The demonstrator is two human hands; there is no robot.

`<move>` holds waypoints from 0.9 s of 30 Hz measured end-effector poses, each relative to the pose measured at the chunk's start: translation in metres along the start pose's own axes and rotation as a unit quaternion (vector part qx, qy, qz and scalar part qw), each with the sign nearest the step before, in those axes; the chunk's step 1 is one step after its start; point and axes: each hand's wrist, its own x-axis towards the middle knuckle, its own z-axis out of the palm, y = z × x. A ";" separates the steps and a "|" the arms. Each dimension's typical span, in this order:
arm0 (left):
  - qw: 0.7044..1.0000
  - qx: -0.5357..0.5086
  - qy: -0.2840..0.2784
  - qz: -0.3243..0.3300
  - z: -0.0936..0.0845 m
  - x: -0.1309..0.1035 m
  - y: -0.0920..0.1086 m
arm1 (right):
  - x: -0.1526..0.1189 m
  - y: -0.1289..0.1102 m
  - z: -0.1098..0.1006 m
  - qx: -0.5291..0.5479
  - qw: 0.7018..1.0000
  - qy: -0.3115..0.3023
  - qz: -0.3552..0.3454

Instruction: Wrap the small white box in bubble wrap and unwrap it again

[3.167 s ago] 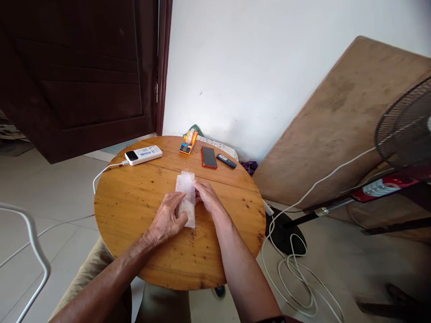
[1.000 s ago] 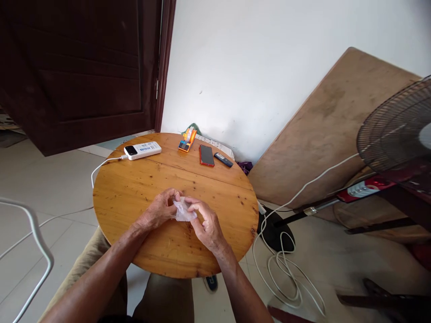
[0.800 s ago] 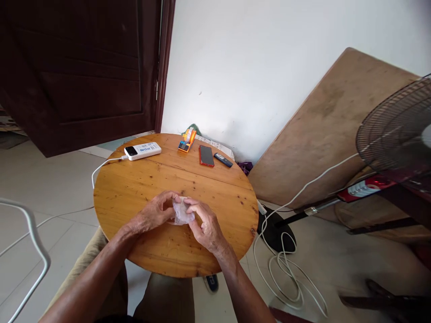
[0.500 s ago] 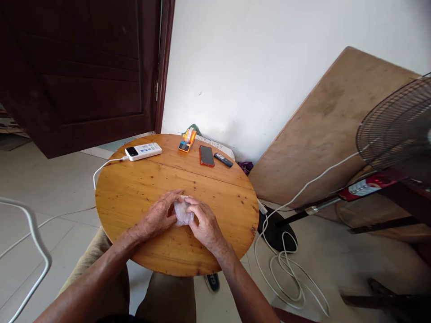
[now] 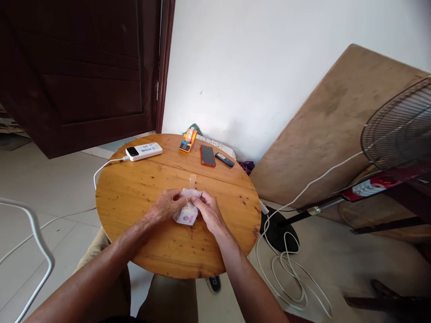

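A small box wrapped in clear, crinkled plastic, perhaps bubble wrap (image 5: 186, 217), rests on the round wooden table (image 5: 128, 202). Pink print shows through on its near side. My left hand (image 5: 167, 205) grips the box's left side, thumb on top. From the right, my right hand (image 5: 209, 211) holds it too, with the thumb pressing the upper face close to the other thumb. Beyond the box, a strip of clear brownish tape (image 5: 192, 181) sticks out toward the back of the table. Fingers cover part of the package.
Along the table's back are a white power bank (image 5: 146, 151) with a cable, an orange tape dispenser (image 5: 188, 140), a red-edged phone (image 5: 208, 155) and a dark remote (image 5: 224, 159). A standing fan (image 5: 397, 125) and coiled white cable (image 5: 286, 269) are at the right.
The package has turned under my hands, so the pink print and the tape strip now show. Both hands have shifted their hold, thumbs now together on top.
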 end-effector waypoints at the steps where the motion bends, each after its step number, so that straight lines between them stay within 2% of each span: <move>1: 1.000 -0.007 0.007 -0.002 0.001 0.002 0.000 | 0.000 0.000 -0.001 0.008 1.000 -0.011 0.004; 6: 0.997 -0.040 0.059 -0.016 0.006 0.002 -0.001 | -0.012 0.000 -0.008 0.055 0.992 -0.108 -0.047; 8: 0.993 -0.093 0.066 -0.015 0.008 -0.001 -0.001 | -0.016 0.003 -0.008 0.041 0.991 -0.111 -0.063; 13: 0.966 -0.256 0.021 -0.031 0.009 -0.007 0.002 | -0.017 0.014 -0.002 -0.021 0.996 -0.050 -0.071; 17: 0.942 -0.330 -0.038 -0.052 0.003 -0.011 0.003 | -0.013 0.021 -0.002 -0.024 0.997 -0.023 -0.074; 22: 0.944 -0.317 -0.081 -0.038 0.001 -0.012 -0.002 | -0.012 0.021 0.001 -0.009 0.999 -0.017 -0.042; 24: 0.946 -0.311 -0.087 -0.038 0.003 -0.010 -0.005 | -0.015 0.017 0.002 -0.065 0.997 0.014 -0.049; 27: 0.943 -0.320 -0.081 -0.045 0.005 -0.007 -0.010 | -0.022 0.010 0.000 -0.187 0.971 0.096 -0.113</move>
